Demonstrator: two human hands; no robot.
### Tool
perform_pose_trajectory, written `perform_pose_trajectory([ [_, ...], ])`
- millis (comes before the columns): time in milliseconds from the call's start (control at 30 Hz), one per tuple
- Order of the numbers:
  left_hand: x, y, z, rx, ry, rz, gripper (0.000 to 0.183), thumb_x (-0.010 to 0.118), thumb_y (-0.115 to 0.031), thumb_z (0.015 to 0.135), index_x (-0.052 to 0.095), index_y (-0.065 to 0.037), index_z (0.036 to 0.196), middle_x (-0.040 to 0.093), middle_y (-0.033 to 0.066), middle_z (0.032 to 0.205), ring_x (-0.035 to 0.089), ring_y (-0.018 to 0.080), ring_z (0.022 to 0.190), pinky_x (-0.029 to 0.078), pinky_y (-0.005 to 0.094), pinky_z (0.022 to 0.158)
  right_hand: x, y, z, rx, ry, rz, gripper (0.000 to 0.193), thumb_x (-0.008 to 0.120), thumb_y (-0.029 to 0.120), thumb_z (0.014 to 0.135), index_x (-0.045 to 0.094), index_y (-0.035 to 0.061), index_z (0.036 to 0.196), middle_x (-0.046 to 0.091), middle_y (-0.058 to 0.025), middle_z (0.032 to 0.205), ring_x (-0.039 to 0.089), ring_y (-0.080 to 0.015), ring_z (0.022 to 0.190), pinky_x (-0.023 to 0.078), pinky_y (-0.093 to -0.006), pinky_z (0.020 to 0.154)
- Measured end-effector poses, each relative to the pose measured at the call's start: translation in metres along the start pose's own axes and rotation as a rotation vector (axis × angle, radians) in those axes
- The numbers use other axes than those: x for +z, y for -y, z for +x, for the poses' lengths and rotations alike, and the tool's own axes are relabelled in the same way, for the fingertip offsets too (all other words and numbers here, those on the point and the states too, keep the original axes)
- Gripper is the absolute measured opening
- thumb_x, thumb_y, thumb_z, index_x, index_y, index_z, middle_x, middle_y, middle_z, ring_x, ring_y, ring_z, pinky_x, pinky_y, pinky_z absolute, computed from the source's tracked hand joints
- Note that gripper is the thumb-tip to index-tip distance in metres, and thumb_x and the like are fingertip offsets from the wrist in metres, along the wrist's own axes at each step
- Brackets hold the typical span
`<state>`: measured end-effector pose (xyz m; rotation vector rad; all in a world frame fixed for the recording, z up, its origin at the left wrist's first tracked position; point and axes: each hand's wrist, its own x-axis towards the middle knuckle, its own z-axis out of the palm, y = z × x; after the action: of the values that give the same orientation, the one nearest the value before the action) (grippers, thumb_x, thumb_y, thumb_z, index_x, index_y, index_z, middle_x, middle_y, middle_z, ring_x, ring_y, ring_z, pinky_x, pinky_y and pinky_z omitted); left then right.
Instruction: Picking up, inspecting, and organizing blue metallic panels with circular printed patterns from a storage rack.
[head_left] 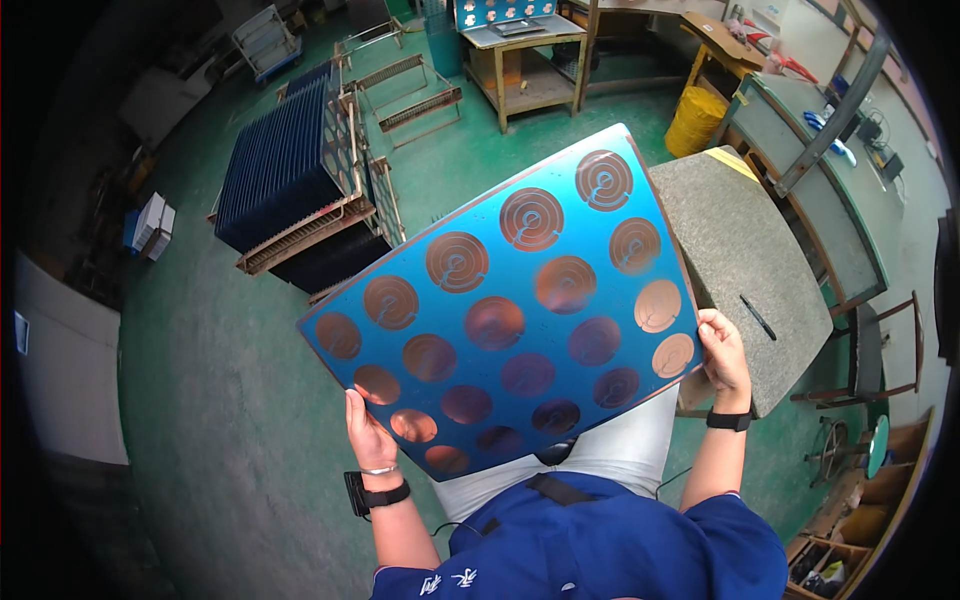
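Note:
A large blue panel (470, 391) with rows of round copper-coloured ring patterns is held up before my body, tilted so its right end sits farther away. My left hand (368, 432) grips its lower left edge, thumb on the front face. At the lower right edge my right hand (722, 350) pinches the panel, with the fingers partly behind it. Both wrists wear black bands. What lies directly behind the panel is hidden.
Left of the panel stands a rack (290, 165) packed with upright dark panels. A grey-topped table (745, 225) with a black pen (758, 317) is at my right. Farther off are a wooden workbench (525, 45), a yellow bin (697, 120) and a chair (870, 355).

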<state>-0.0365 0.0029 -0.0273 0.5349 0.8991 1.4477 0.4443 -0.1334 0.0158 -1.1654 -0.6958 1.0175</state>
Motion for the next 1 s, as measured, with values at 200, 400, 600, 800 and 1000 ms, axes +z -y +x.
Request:
perform_pose_trajectory([
  [200,0.001,-0.002,0.001,-0.044,0.1,0.091,0.023,0.047,-0.027,0.098,0.057,-0.007,0.098,0.059,0.001,0.096,0.055,0.0108,0.092,0.044,0.0274,0.085,0.036,0.006,0.014,0.065,-0.049,-0.134,0.021,0.049,0.025,0.097,0.058,0.0059,0.096,0.058,0.0035,0.075,0.049,-0.0016,0.06,0.042,-0.0148,0.055],
  [400,0.014,-0.008,-0.001,-0.209,0.204,-0.168,0.024,0.045,-0.027,0.098,0.055,-0.007,0.107,0.06,0.0049,0.107,0.058,0.0142,0.099,0.049,0.0301,0.083,0.025,-0.004,0.019,0.083,-0.171,-0.217,0.026,0.052,0.03,0.096,0.056,0.0115,0.078,0.053,0.0058,0.065,0.046,-0.0008,0.056,0.036,-0.0157,0.05],
  [600,0.007,-0.007,-0.003,-0.231,0.28,0.001,0.023,0.044,-0.025,0.098,0.052,-0.006,0.11,0.06,0.0056,0.106,0.059,0.0149,0.099,0.051,0.0304,0.08,0.019,-0.009,0.022,0.081,-0.162,-0.232,0.026,0.053,0.031,0.095,0.056,0.011,0.078,0.054,0.0039,0.064,0.047,-0.0032,0.054,0.037,-0.0179,0.05],
  [800,0.011,-0.001,-0.005,-0.16,0.191,0.03,0.02,0.048,-0.017,0.097,0.051,-0.004,0.112,0.061,0.0054,0.107,0.059,0.0141,0.097,0.051,0.0291,0.081,0.022,-0.013,0.019,0.069,-0.151,-0.197,0.023,0.055,0.03,0.094,0.057,0.0097,0.082,0.055,0.0037,0.065,0.048,-0.0032,0.055,0.038,-0.0176,0.051],
  [1000,0.017,-0.005,-0.006,-0.103,0.132,0.048,0.02,0.05,-0.015,0.096,0.05,-0.004,0.112,0.061,0.005,0.106,0.06,0.0133,0.096,0.051,0.028,0.08,0.033,-0.01,0.017,0.003,-0.214,-0.063,0.021,0.053,0.024,0.095,0.055,0.007,0.107,0.057,0.0043,0.087,0.052,-0.0022,0.071,0.044,-0.0173,0.062],
])
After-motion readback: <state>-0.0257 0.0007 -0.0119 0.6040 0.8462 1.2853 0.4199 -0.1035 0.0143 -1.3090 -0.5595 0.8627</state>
